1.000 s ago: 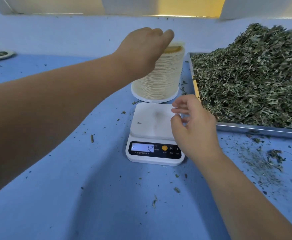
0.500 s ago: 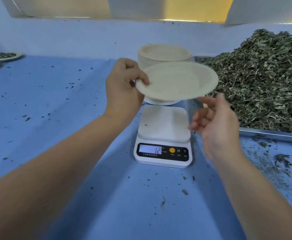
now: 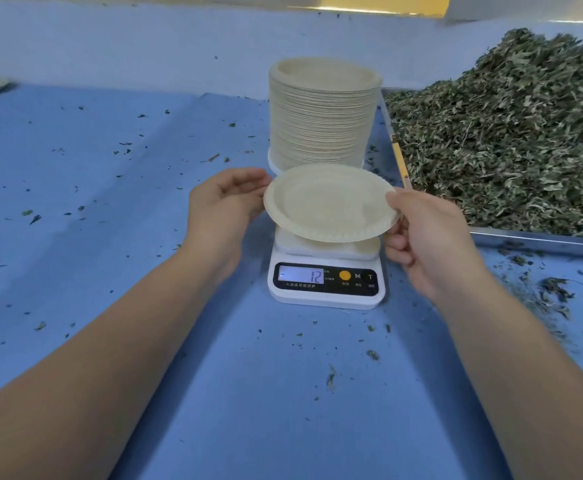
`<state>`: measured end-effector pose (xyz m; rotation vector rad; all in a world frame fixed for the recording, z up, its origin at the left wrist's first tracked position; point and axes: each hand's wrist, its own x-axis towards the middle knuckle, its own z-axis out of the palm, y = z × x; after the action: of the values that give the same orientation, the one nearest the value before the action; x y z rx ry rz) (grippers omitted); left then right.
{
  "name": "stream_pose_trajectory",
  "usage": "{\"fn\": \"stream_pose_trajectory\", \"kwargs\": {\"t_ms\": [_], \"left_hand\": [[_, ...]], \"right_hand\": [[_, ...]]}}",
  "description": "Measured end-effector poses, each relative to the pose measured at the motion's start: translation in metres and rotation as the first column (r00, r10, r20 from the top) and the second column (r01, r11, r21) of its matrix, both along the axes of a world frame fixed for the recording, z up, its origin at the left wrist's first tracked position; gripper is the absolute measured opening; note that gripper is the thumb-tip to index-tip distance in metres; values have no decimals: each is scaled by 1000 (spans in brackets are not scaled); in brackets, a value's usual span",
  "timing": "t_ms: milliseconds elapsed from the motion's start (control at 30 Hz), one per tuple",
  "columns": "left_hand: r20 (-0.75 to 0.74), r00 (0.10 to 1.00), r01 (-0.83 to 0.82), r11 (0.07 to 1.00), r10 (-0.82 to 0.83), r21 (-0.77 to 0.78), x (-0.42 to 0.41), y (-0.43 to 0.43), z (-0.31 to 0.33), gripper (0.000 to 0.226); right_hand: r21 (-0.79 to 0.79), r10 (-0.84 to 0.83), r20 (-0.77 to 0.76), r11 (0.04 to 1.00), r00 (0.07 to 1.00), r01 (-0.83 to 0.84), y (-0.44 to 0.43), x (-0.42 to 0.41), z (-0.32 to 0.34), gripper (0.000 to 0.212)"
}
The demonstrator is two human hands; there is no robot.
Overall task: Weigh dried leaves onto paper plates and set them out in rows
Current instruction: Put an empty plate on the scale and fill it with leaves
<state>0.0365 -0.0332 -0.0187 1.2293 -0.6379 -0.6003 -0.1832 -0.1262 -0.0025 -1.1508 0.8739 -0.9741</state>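
Lower now, the paper plate (image 3: 330,202) hangs just above the kitchen scale (image 3: 326,284), left hand (image 3: 224,206) and right hand (image 3: 432,237) both pinching its rim, nearly ready for dried leaves (image 3: 508,133).

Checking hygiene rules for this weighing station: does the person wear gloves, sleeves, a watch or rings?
No. The left hand and right hand are bare, without gloves. The left forearm and right forearm are uncovered as far as the frame shows; no sleeve edge appears. No watch, bracelet or ring is visible.
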Motion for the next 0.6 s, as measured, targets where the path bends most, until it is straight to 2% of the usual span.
{"fn": "stream_pose_trajectory", "kwargs": {"t_ms": [33, 100, 200, 300, 400, 500, 600], "left_hand": [[-96, 995, 26, 1000, -28, -15, 2, 1, -1, 32], [-160, 986, 37, 999, -41, -23, 6, 2, -2, 29], [-147, 989, 26, 1000, -28, -15, 7, 1, -3, 28], [-142, 989, 36, 999, -36, -3, 7, 2, -5, 30], [-137, 990, 27, 999, -22, 33, 7, 4, -4, 32], [-78, 997, -7, 997, 13, 79, 5, 5, -2, 31], [-163, 986, 32, 998, -21, 61, 0, 5, 0, 23]], "right_hand": [[-19, 4, -31, 1000, 1000, -4, 0, -1, -1, 20], [-102, -3, -133, 995, 991, -11, 0, -2, -3, 22], [-270, -44, -335, 962, 941, -51, -1, -5, -6, 23], [-318, -65, -462, 943, 884, -97, -2, -7, -8, 35], [-333, -76, -525, 935, 848, -122, -2, -9, -7, 48], [-442, -172, -570, 888, 803, -124, -1, -11, -4, 35], [-540, -284, -527, 840, 801, -57, 0, -10, -3, 32]]}}
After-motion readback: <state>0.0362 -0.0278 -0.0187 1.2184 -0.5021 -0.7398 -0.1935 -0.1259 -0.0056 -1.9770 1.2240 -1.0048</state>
